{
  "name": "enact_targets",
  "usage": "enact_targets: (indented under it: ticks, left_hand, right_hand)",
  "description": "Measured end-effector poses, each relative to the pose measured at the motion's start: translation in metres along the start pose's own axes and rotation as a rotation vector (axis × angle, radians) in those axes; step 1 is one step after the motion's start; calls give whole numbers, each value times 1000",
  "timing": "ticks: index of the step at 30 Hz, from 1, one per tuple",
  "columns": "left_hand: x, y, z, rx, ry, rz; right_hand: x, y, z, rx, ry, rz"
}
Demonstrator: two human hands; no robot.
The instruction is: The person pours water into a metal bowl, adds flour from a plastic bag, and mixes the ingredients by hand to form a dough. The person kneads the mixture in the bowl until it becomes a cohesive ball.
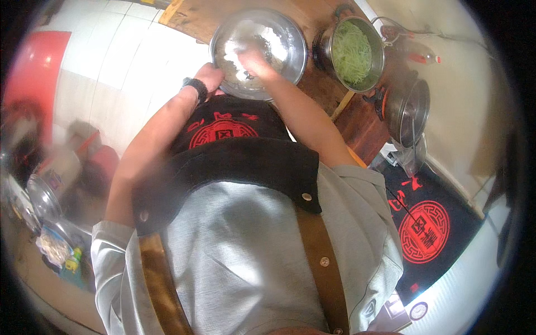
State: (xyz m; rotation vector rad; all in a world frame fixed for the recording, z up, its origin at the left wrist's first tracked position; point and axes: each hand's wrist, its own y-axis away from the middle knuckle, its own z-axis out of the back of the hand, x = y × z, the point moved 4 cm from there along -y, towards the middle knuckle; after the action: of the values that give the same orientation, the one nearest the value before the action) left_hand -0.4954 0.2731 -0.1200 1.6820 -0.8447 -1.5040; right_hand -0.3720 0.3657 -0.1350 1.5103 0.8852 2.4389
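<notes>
A large shiny metal basin (pixel 293 52) stands at the top middle, at the edge of a wooden table. My left hand (pixel 210 76), with a dark watch or band at its wrist, holds the basin's near left rim. Inside the basin is my right hand (pixel 253 60), blurred and washed out by glare, over a pale, crumbly or wet-looking mass; its fingers and anything in them cannot be made out. Right of the basin, a metal pot (pixel 379 56) holds pale green shredded vegetable (pixel 351 52).
Another metal pot (pixel 421 106) sits farther right, near a clear plastic bottle (pixel 421 53) with a red cap. The wooden table (pixel 362 130) extends beneath the pots. At the far left are metal bowls (pixel 44 197) and a plastic bag (pixel 54 247). A black cloth (pixel 456 201) with red print lies at right.
</notes>
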Motion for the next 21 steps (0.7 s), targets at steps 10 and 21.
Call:
enact_targets:
  ticks: [10, 21]
  left_hand:
    - [-4, 9, -4, -2, 70, -5]
    - [15, -3, 3, 2, 185, 39]
  right_hand:
    - [-32, -79, 3, -109, 699, 579]
    - [-8, -25, 58, 114, 1176, 323]
